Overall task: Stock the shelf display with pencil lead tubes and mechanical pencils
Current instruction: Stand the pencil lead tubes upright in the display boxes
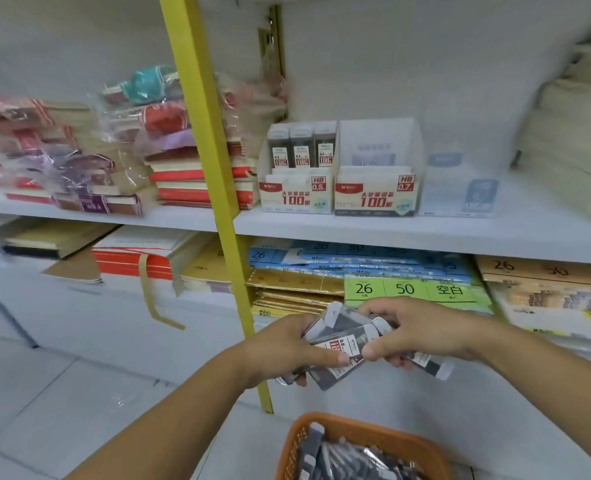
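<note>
One white shelf (408, 237) spans the view, with stacked stationery (79, 161) on it and below it, and one yellow post (197, 126) slants across its front. One orange basket (373, 427) sits at the bottom edge below our hands, filled with loose tubes (349, 459) too jumbled for us to count. We count three display boxes side by side on the shelf, right of the post: the 0.5 box (296, 197), touching it the 0.7 box (373, 199), then a clear box (460, 192). Our two hands meet between shelf and basket: the left hand (280, 344) and the right hand (422, 330) both curl round one bundle (342, 341) of lead tubes, thumbs pressed on top. We make out at least four white caps (334, 311) in it; fingers hide the exact number. Three upright tubes (301, 148) stand in a row at the back of the 0.5 box.
</note>
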Tool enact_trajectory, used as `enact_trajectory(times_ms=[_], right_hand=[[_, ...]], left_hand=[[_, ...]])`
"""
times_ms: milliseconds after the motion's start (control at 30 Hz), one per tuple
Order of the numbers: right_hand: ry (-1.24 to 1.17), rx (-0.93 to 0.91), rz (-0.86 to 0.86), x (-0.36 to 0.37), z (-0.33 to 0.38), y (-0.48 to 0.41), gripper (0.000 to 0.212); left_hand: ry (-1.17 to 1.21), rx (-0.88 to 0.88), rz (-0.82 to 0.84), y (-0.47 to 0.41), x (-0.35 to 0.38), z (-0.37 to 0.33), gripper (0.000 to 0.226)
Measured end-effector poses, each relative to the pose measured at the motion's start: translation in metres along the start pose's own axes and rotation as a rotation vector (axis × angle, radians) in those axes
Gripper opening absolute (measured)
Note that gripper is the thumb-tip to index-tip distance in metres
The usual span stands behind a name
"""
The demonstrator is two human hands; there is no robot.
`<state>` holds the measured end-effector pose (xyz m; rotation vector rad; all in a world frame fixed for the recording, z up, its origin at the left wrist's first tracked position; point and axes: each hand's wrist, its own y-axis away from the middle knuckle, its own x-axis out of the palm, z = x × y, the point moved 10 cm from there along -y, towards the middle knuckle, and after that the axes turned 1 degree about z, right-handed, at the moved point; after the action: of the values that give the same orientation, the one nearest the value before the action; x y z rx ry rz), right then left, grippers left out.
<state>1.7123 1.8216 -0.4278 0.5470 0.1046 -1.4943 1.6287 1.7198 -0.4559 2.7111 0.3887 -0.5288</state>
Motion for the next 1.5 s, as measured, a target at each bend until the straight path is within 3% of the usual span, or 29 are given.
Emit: enact_trajectory(times_ms=[133, 300, 433, 567, 733, 1000, 1200, 1500], right_hand=[[-0.218, -0.110, -0.156, -0.016, 0.015, 0.004, 0.029], [-0.494, -0.148, -0.293, -0.025, 0.015, -0.003, 0.023], [-0.530, -0.178, -0.369, -0.026, 0.026, -0.007, 0.026], [-0.539, -0.198, -0.383, -0.018, 0.041, -0.016, 0.020], [-0.704, -0.282, -0.463, -0.019, 0.050, -0.024, 0.026], [-0.640, -0.356, -0.604, -0.025, 0.053, -0.027, 0.024], [-0.596, -0.337, -0.607, -0.024, 0.056, -0.031, 0.024], [-0.259, -0.287, -0.768, -0.043, 0.064, -0.016, 0.025]], left_hand=[[0.084, -0.011, -0.078, 0.012, -0.021, -0.009, 0.032], [0.430, 0.021, -0.228, 0.022, -0.037, 0.008, 0.035], [0.589, 0.075, -0.379, 0.017, -0.052, 0.008, 0.055], [0.706, 0.065, -0.422, 0.011, -0.049, 0.008, 0.070], [0.817, 0.082, -0.386, 0.005, -0.044, 0.006, 0.062], [0.897, 0.168, -0.236, 0.005, -0.030, -0.011, 0.033], [0.849, 0.210, -0.306, 0.012, -0.040, -0.014, 0.043], [0.766, 0.196, -0.390, 0.012, -0.047, -0.007, 0.044]])
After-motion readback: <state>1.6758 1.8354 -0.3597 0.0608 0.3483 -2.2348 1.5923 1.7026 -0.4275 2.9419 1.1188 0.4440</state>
